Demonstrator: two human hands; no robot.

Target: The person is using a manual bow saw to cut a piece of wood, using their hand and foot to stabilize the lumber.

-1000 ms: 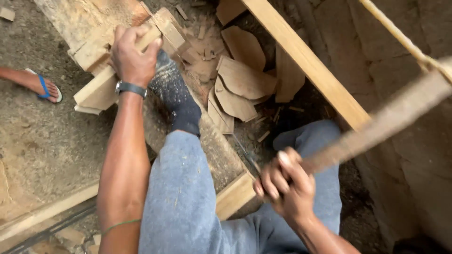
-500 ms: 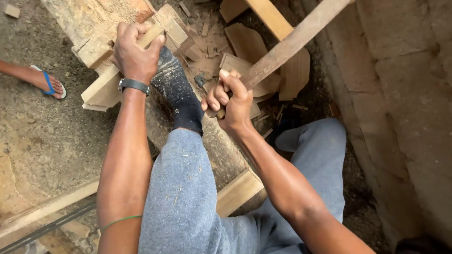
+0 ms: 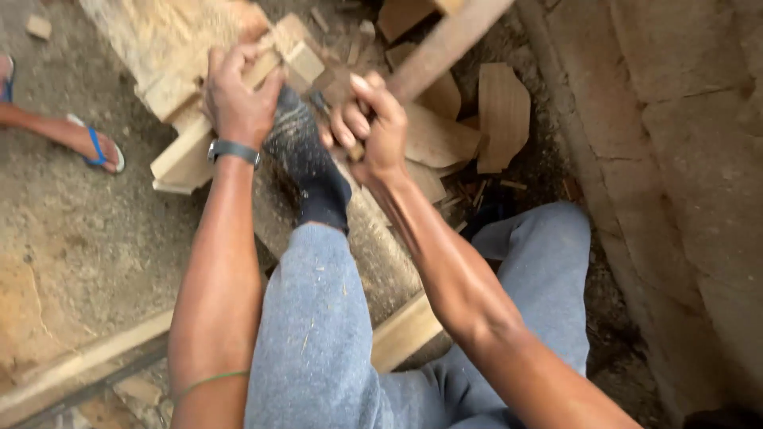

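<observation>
At nine o'clock another person's foot in a blue sandal (image 3: 94, 144) rests on the dirt floor (image 3: 71, 238), well apart from the work. Just right of it, at about eleven o'clock, the left hand (image 3: 238, 99) is closed around a pale wood block (image 3: 187, 151), fingers curled over its upper end, pinning it against a rough slab (image 3: 159, 40). A dark watch (image 3: 233, 150) sits on that wrist. Directly beside the hand, a foot in a dark sock (image 3: 306, 155) presses against the same block, touching or nearly touching the knuckles.

At twelve o'clock the right hand (image 3: 369, 127) is wrapped tightly around a long wooden handle (image 3: 445, 44) that runs up toward one o'clock and out of view. The working end is hidden between hand and sock, so what kind of tool it is I cannot tell; it may be a chopper or mallet.

The risk lies in how closely everything is packed. The tool's hidden end sits just beside the sock and near the left fingers, so a glancing hit or a block that twists could bring it onto toes or knuckles. The sock offers little protection.

Further right, at one to two o'clock, flat wood offcuts (image 3: 501, 115) lie loose near the grey-trousered leg (image 3: 548, 262); they could slide underfoot. A stone wall (image 3: 691, 159) at three o'clock crowds the swing.
</observation>
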